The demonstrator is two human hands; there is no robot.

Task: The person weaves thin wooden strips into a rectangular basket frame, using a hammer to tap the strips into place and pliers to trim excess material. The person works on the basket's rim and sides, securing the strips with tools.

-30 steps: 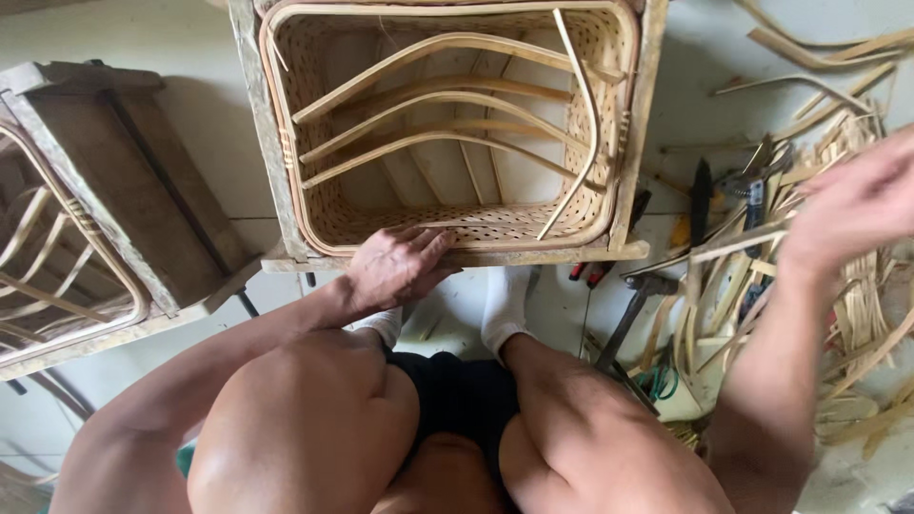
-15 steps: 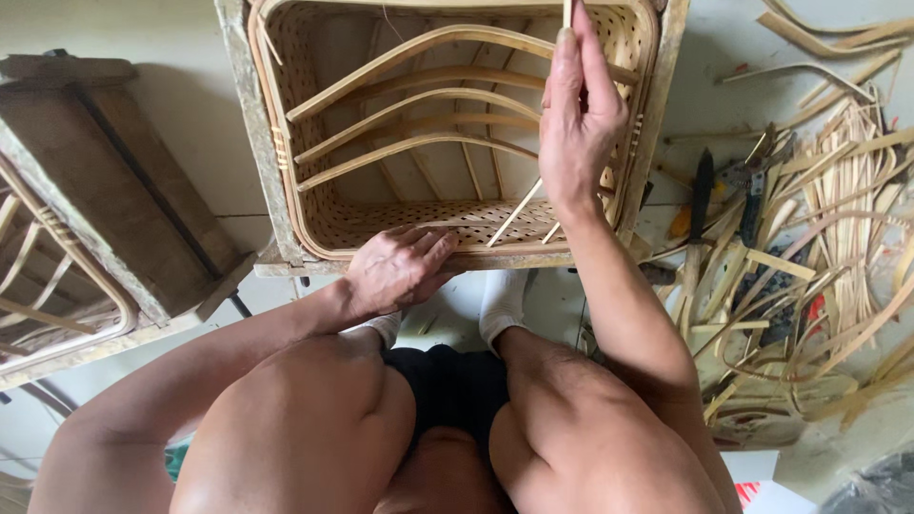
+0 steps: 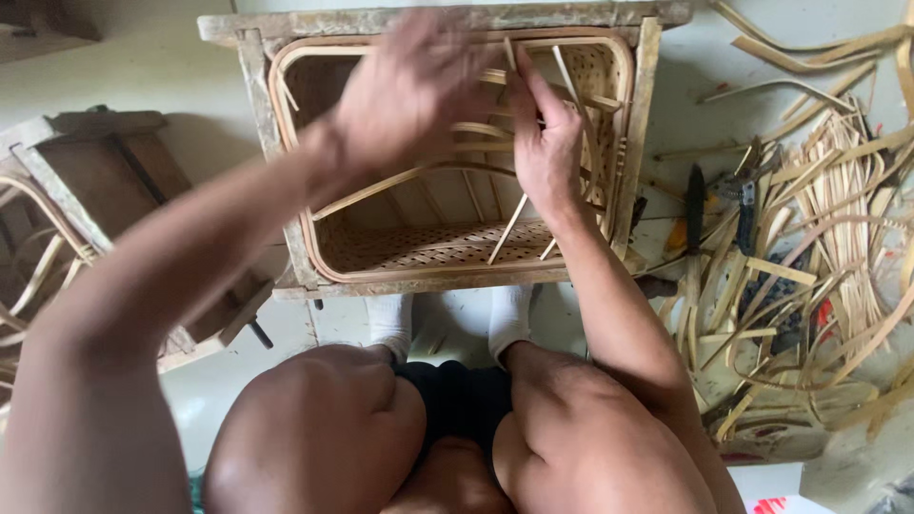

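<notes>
The thin bamboo strip (image 3: 511,224) stands slanted inside the woven basket (image 3: 447,249). Its low end rests on the woven floor of the basket, and its top end goes up behind the right hand (image 3: 547,152). A 2nd strip (image 3: 549,249) pokes up just beside it.

The right hand is closed around the top of the strip, with the fingers pinching it near the far rim of the basket. The left hand (image 3: 409,90) is blurred and hangs above the basket with its fingers spread wide. I cannot tell if it holds anything.

The strip looks very light and bendy, like a long flat stick. It should spring back when bent a little, but it could snap or split if bent too hard. The edges may be sharp and splintery. A good place to hold it is near the end, pinched flat between thumb and fingers, the way the right hand does it.

The basket sits inside a wooden frame (image 3: 647,124) on the pale floor (image 3: 143,67). Curved cane ribs (image 3: 381,190) cross the inside of the basket. It looks stiff enough to stay put while the strip is pushed in.

To the right lies a big loose pile of more strips (image 3: 838,228), with a dark tool (image 3: 696,205) at its edge. To the left is another wooden frame (image 3: 105,181). The person's knees and white socks (image 3: 390,319) are just under the basket.
</notes>
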